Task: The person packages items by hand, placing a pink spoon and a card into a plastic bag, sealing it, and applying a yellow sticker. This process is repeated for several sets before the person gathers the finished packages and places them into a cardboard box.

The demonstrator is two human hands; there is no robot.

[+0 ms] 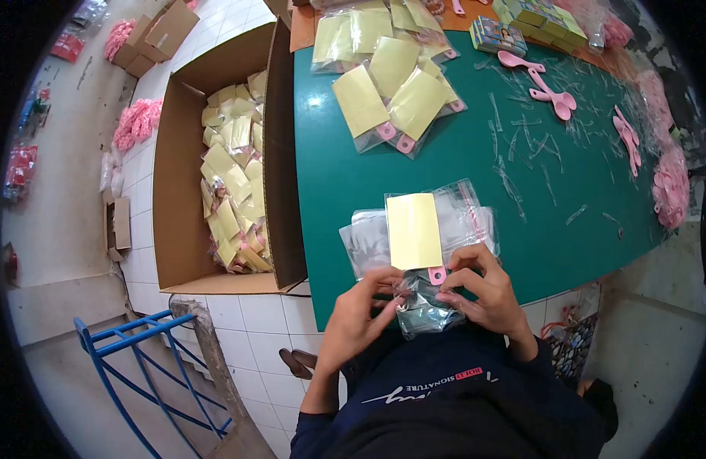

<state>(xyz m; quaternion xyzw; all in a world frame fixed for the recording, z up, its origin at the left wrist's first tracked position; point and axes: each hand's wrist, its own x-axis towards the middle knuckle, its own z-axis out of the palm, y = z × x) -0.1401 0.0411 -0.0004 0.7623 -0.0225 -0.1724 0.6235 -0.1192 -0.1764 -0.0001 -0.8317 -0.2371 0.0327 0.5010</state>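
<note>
While left grip point(359, 312) and right grip point(484, 292) pinch a glossy, crinkled bag point(428, 307) between them, its flat yellow card point(414, 233) lies just beyond, over filmy clear sleeves point(362, 241) on the smooth counter point(334, 168).

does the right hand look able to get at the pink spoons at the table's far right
Probably yes, with a stretch: mostly bare tabletop and thin clear strips lie between the right hand and the pink spoons. Its fingers are on clear plastic, so it would likely let go first.

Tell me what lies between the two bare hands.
The head view shows a clear, crinkled plastic bag and a pink, holed handle tip between the left hand and right hand.
</note>
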